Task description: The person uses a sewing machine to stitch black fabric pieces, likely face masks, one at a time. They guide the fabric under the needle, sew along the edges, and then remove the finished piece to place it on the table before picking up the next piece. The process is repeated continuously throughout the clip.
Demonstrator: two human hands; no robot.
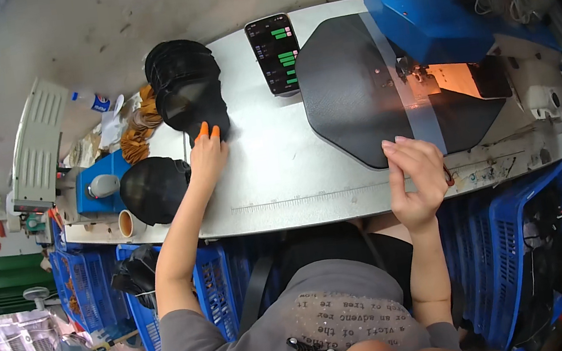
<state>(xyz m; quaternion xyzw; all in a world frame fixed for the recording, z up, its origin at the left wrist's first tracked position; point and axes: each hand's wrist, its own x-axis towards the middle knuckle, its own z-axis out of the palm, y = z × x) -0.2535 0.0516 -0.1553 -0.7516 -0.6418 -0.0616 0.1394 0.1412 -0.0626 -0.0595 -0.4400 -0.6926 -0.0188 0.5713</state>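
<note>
My left hand (210, 155) reaches to the lower end of a pile of thin black rounded pieces (187, 92). Two of its fingers wear orange finger covers; they are stretched out and touch the black material, while the thumb is hidden. More black pieces (155, 190) lie beside my left wrist. At the near edge of a black eight-sided mat (344, 87), my right hand (416, 174) is raised, thumb and fingertips drawn close. A small tool with a dark reddish loop (448, 175) shows at its outer side, mostly hidden by the hand. A blue sewing machine (424, 19) stands over the mat, its needle area lit orange.
A phone (273, 54) with a lit screen lies at the table's back. Brown pieces (139, 134), a bottle (91, 100), a blue machine part (98, 179) and a tan cup (128, 224) stand left. Blue baskets (509, 237) flank my legs below the metal tabletop (271, 155).
</note>
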